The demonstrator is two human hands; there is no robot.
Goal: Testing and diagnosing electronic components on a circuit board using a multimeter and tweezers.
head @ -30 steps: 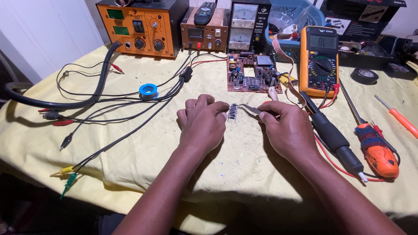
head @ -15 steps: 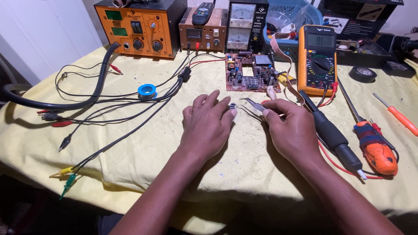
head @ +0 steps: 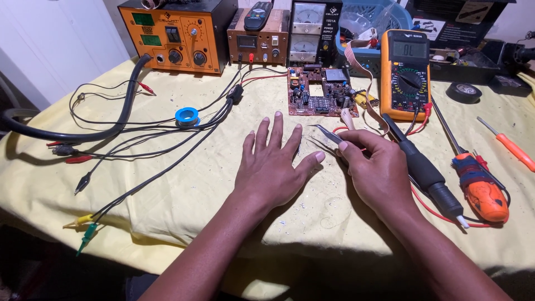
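My left hand (head: 274,164) lies flat on the yellow cloth (head: 184,189), fingers spread and holding nothing. My right hand (head: 378,170) sits beside it, pinching metal tweezers (head: 326,134) whose tips point left toward my left fingers. A small dark component (head: 299,149) peeks out on the cloth between my left fingers and the tweezers. A brown circuit board (head: 320,92) lies just beyond both hands.
An orange multimeter (head: 405,72) stands right of the board. A black soldering iron (head: 422,167) and an orange tool (head: 482,187) lie at right. Orange and brown bench power supplies (head: 178,36) line the back. Clip leads (head: 83,181) and a blue solder spool (head: 186,116) sprawl left.
My left hand has opened from a curled grip to lying flat. My right hand has drawn the tweezers slightly to the right, apart from the left fingers.
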